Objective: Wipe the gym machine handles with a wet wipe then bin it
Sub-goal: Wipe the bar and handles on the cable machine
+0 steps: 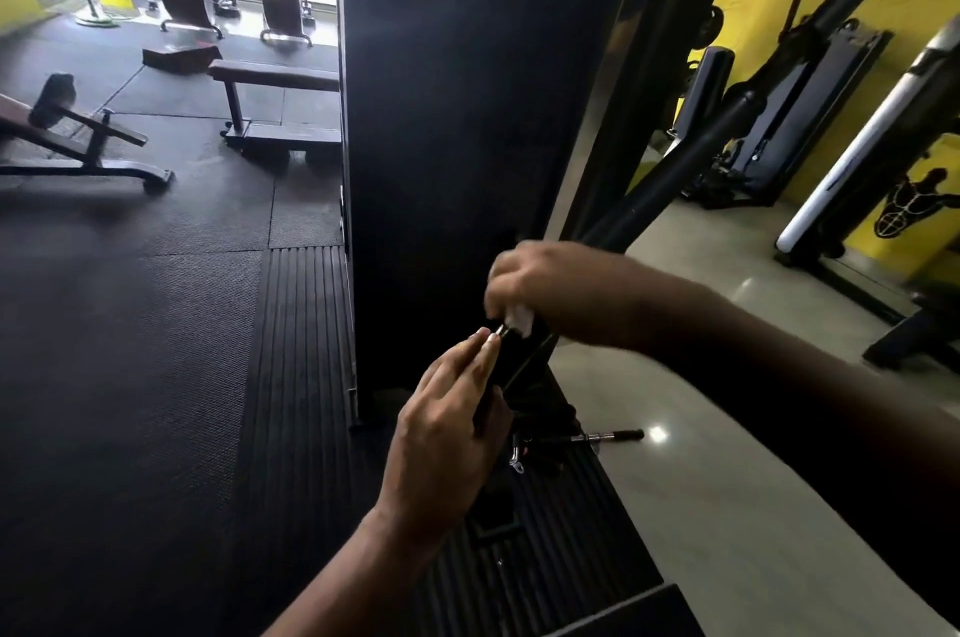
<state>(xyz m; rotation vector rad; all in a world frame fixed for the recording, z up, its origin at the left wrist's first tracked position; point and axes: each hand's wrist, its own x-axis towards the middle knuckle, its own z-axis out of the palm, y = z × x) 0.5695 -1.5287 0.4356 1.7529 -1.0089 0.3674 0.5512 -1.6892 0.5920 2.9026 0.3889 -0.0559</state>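
Note:
A black machine handle (506, 353) with a metal end stands in front of the tall black machine column (467, 117). My left hand (447, 428) holds the handle from below, fingertips near its metal tip. My right hand (561, 288) grips a white wet wipe (521, 317) and presses it against the upper part of the handle. Most of the wipe is hidden under my fingers.
A short chrome bar (597, 438) and cable clips lie on the ribbed rubber mat (296, 376) below. Benches (270, 80) stand on the black floor at left. Padded machines (810, 101) line the yellow wall at right, over a glossy pale floor.

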